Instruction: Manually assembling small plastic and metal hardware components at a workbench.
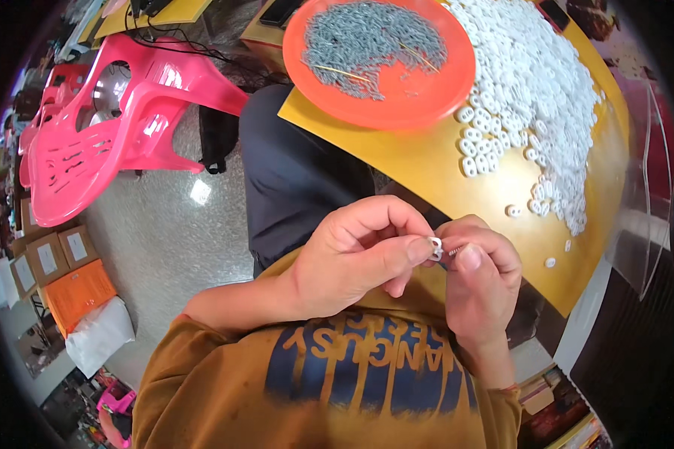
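Observation:
My left hand [359, 254] is closed, with a small white plastic piece with holes [435, 250] pinched between thumb and forefinger. Beside it, my right hand [488, 277] pinches a thin ridged metal piece that looks like a small coil spring [454, 251]. The spring points toward the white piece; whether they touch is hard to tell. Both hands are in front of my chest, close to the yellow table's near edge. On the table, an orange-red plate [397, 112] bears many small grey metal pieces [367, 37] and two thin yellowish sticks.
A large heap of white oval two-hole pieces [532, 82] covers the right part of the yellow table [442, 165], with a few loose ones nearer me. A pink plastic chair [82, 161] is at left. Boxes [49, 258], an orange package [79, 292] and a white bag [101, 337] lie lower left.

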`<move>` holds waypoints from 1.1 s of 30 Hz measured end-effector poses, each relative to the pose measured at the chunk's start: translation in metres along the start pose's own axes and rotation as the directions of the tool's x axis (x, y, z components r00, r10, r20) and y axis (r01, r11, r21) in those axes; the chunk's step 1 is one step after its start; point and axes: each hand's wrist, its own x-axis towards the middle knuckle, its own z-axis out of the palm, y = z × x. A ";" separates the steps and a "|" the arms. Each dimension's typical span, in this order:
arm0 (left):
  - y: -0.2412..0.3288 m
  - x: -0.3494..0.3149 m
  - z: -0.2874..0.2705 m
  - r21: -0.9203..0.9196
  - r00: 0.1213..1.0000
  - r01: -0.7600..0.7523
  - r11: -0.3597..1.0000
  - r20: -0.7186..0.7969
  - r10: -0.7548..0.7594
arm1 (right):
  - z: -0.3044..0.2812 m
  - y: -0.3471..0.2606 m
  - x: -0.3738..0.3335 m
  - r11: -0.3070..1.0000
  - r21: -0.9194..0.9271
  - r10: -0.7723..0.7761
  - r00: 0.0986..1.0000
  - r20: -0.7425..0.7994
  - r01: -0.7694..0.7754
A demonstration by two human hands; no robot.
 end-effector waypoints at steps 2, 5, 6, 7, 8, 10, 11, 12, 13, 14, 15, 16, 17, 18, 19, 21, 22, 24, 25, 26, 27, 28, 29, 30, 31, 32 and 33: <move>-0.004 -0.003 0.006 0.031 1.000 0.011 0.999 0.006 -0.011 | -0.002 -0.001 -0.009 0.997 0.064 0.040 0.999 -0.016 -0.039; -0.010 -0.012 0.015 0.054 1.000 0.013 0.998 0.013 -0.014 | -0.006 -0.002 -0.023 0.999 0.046 0.007 1.000 -0.011 -0.007; -0.012 -0.015 0.019 0.065 1.000 0.000 0.998 0.015 -0.001 | -0.006 -0.003 -0.028 0.998 0.058 -0.005 1.000 -0.005 0.005; -0.014 -0.019 0.022 0.077 1.000 -0.015 0.997 0.017 0.014 | -0.006 -0.003 -0.032 0.997 0.070 -0.019 1.000 0.002 0.019; -0.016 -0.022 0.025 0.088 0.999 -0.024 0.996 0.026 0.022 | -0.005 -0.003 -0.037 0.997 0.072 -0.035 0.999 0.004 0.035; -0.020 -0.030 0.031 0.103 0.999 -0.045 0.994 0.029 0.042 | -0.001 -0.004 -0.048 0.986 0.160 -0.056 0.998 -0.008 0.057; -0.022 -0.034 0.034 0.113 0.998 -0.055 0.992 0.039 0.051 | 0.000 -0.005 -0.053 0.984 0.160 -0.073 0.997 -0.005 0.072; -0.024 -0.038 0.036 0.124 0.998 -0.065 0.990 0.031 0.062 | 0.001 -0.005 -0.057 0.982 0.175 -0.070 0.998 -0.003 0.070; -0.025 -0.041 0.039 0.134 0.997 -0.075 0.988 0.024 0.072 | 0.002 -0.007 -0.062 0.980 0.189 -0.067 0.998 -0.002 0.066; -0.026 -0.045 0.041 0.142 0.996 -0.082 0.986 0.033 0.079 | 0.000 -0.006 -0.066 0.979 0.190 -0.081 0.997 0.000 0.079; -0.028 -0.048 0.043 0.166 0.994 -0.105 0.981 0.043 0.099 | -0.002 -0.004 -0.071 0.981 0.172 -0.090 0.996 0.016 0.086; -0.028 -0.049 0.043 0.191 0.991 -0.128 0.973 0.055 0.119 | -0.003 -0.003 -0.073 0.983 0.155 -0.100 0.995 0.031 0.094; -0.027 -0.050 0.044 0.198 0.991 -0.130 0.971 0.060 0.121 | -0.003 -0.004 -0.074 0.984 0.145 -0.113 0.993 0.037 0.107; -0.027 -0.049 0.044 0.210 0.990 -0.140 0.968 0.063 0.130 | -0.002 -0.005 -0.073 0.983 0.149 -0.119 0.992 0.035 0.112; -0.027 -0.049 0.044 0.219 0.989 -0.147 0.965 0.060 0.137 | -0.002 -0.005 -0.073 0.986 0.122 -0.121 0.992 0.039 0.116; -0.027 -0.047 0.043 0.230 0.988 -0.150 0.962 0.058 0.140 | -0.002 -0.003 -0.071 0.989 0.099 -0.115 0.993 0.038 0.111; -0.028 -0.046 0.042 0.237 0.988 -0.155 0.959 0.058 0.146 | -0.003 -0.002 -0.069 0.988 0.096 -0.122 0.992 0.039 0.118; -0.030 -0.042 0.040 0.232 0.987 -0.158 0.960 0.052 0.150 | -0.004 0.000 -0.067 0.989 0.096 -0.118 0.992 0.035 0.114; -0.030 -0.040 0.039 0.231 0.985 -0.174 0.957 0.056 0.165 | -0.004 -0.001 -0.065 0.991 0.101 -0.096 0.995 0.030 0.092; -0.030 -0.039 0.038 0.228 0.986 -0.167 0.959 0.051 0.159 | -0.004 -0.001 -0.064 0.992 0.107 -0.075 0.997 0.026 0.072; -0.030 -0.039 0.038 0.211 0.984 -0.176 0.961 0.047 0.170 | -0.003 -0.001 -0.063 0.992 0.108 -0.069 0.997 0.024 0.066; -0.029 -0.038 0.037 0.195 0.982 -0.188 0.963 0.045 0.183 | -0.002 -0.001 -0.062 0.991 0.119 -0.069 0.997 0.015 0.067; -0.029 -0.038 0.037 0.193 0.982 -0.187 0.963 0.043 0.182 | -0.001 -0.001 -0.062 0.989 0.130 -0.071 0.997 0.007 0.070; -0.029 -0.039 0.037 0.191 0.984 -0.177 0.965 0.041 0.173 | 0.000 0.000 -0.062 0.989 0.128 -0.070 0.998 0.008 0.068; -0.028 -0.039 0.038 0.190 0.986 -0.168 0.967 0.042 0.163 | 0.000 -0.001 -0.063 0.989 0.129 -0.070 0.998 0.004 0.069; -0.028 -0.040 0.038 0.189 0.985 -0.170 0.967 0.045 0.165 | 0.001 -0.001 -0.063 0.989 0.129 -0.070 0.998 0.000 0.069; -0.027 -0.040 0.038 0.189 0.985 -0.169 0.967 0.045 0.164 | 0.001 -0.003 -0.064 0.989 0.127 -0.073 0.997 0.000 0.072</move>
